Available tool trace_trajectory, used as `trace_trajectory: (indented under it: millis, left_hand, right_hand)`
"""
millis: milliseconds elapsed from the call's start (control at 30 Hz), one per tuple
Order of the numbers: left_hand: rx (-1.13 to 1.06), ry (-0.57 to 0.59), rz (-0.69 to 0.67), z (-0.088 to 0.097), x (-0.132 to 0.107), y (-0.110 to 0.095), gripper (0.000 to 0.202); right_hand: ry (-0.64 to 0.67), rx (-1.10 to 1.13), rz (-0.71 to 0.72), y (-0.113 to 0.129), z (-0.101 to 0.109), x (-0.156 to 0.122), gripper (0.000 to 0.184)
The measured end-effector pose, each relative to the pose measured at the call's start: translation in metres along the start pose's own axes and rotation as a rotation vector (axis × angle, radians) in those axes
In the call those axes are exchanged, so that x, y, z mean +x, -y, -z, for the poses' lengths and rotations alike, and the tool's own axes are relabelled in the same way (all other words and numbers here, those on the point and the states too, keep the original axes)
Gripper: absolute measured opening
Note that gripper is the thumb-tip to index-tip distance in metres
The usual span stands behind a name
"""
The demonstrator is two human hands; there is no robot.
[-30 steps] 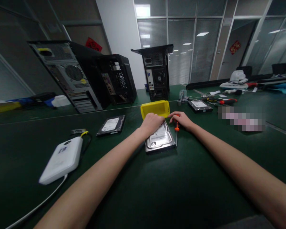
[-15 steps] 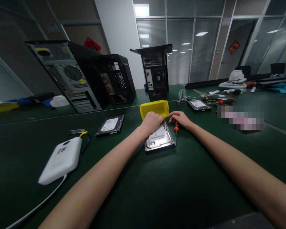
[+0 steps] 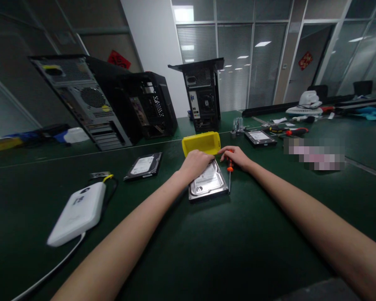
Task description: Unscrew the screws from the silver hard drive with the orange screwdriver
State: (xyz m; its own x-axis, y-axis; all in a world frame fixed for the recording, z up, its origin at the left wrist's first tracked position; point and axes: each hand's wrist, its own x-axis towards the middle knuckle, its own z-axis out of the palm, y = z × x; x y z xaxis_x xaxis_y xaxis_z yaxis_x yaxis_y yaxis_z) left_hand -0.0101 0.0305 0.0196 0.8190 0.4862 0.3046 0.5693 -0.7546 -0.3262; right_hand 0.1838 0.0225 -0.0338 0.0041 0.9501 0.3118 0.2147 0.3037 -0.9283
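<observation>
- The left hand (image 3: 196,165) curls over the far end of a silver hard drive (image 3: 208,184); whether it grips the drive or only presses on it cannot be told.
- The right hand (image 3: 236,156), just beside it, has its fingers closed around the handle of a red screwdriver (image 3: 230,169), the shaft pointing toward the near side along the drive's right edge.
- The silver drive lies label up on the green desk (image 3: 238,242), between the two forearms.
- Just beyond the left hand, a yellow tray (image 3: 202,142) stands tipped on its side, its hollow facing the worker.
- To the left, a black hard drive (image 3: 143,166) lies flat; nearer and farther left sits a white device (image 3: 78,213) trailing a white cable (image 3: 52,271).
- To the far right, another hard drive (image 3: 260,137) rests near a red-and-black handled tool (image 3: 297,131).
- At the back, two computer cases (image 3: 109,96) stand side by side on the left, with a third case (image 3: 203,90) behind the yellow tray.
</observation>
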Motion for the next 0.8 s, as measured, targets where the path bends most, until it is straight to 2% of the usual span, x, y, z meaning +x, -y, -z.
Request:
trace_trajectory:
  millis: [167, 367, 500, 700, 800]
  left_hand:
    - [-0.07, -0.014, 0.068, -0.003, -0.001, 0.001, 0.03]
    - [-0.26, -0.021, 0.141, -0.006, -0.005, 0.002, 0.031]
    - [-0.405, -0.023, 0.208, -0.009, -0.006, 0.004, 0.033]
    - [-0.506, -0.019, 0.252, -0.014, -0.006, 0.007, 0.035]
    - [-0.55, -0.027, 0.228, -0.016, -0.006, 0.008, 0.037]
  right_hand:
    - [-0.029, 0.089, -0.042, -0.001, 0.001, 0.001, 0.029]
    - [-0.192, 0.534, -0.153, 0.001, 0.013, 0.003, 0.033]
    - [-0.207, 0.699, -0.218, 0.003, 0.019, 0.003, 0.025]
    - [-0.119, 1.019, -0.314, 0.001, 0.033, 0.006, 0.016]
    - [-0.203, 1.192, -0.331, -0.004, 0.04, 0.012, 0.019]
